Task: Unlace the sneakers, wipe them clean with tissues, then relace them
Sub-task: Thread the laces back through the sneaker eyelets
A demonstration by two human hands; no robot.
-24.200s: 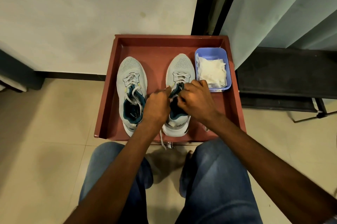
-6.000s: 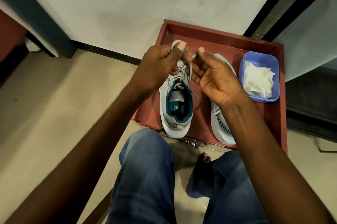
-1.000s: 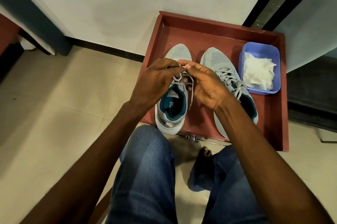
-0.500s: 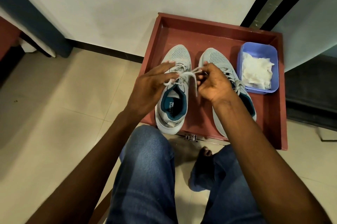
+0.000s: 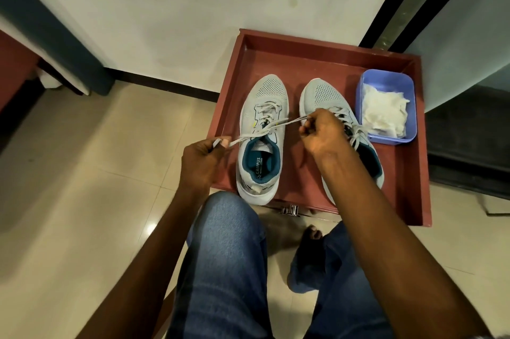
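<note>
Both hands pinch the grey lace [image 5: 265,133] ends taut — left hand [image 5: 202,158] out past the tray edge, right hand [image 5: 323,133] over the other shoe. The grey mesh sneaker with teal lining [image 5: 262,142] sits in the red wooden tray [image 5: 397,173] beside its laced twin [image 5: 325,98] — white tissues [image 5: 385,112] in a blue plastic tub [image 5: 386,79] at right.

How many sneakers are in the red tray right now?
2. The left sneaker sits mid-tray, its lace ends pulled by both hands. The right sneaker lies beside the blue tissue tub, partly hidden by the right forearm.
</note>
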